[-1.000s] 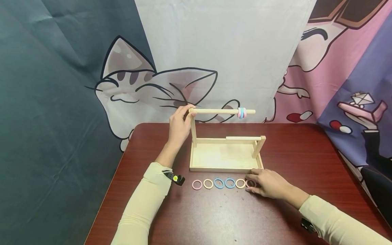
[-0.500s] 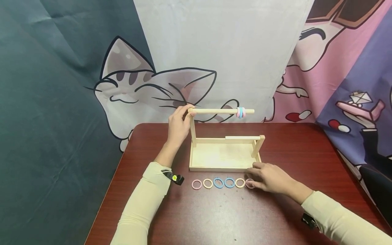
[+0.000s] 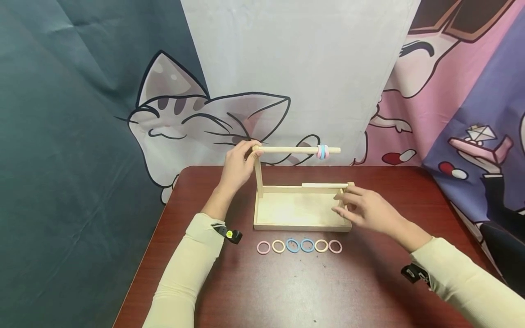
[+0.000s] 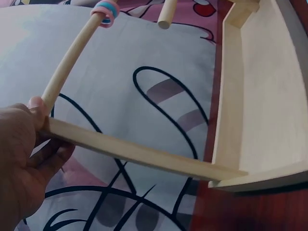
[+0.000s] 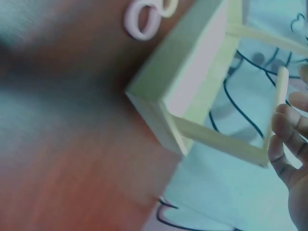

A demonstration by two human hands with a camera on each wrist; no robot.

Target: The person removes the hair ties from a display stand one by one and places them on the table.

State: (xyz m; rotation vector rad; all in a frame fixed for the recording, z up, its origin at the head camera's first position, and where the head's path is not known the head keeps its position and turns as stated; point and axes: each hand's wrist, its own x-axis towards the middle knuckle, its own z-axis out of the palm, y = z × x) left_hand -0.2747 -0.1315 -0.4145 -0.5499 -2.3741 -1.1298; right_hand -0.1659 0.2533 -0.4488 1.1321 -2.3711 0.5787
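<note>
Pinching wooden rack, left hand; right hand loosely spread beside it. Rings in front look light, pinch edgewise.

Red-brown table with wooden rack and 6 coloured rings.

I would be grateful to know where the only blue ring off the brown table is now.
In the head view, the blue ring sits between two pink rings towards the right end of the upper pale wooden rod.
</note>
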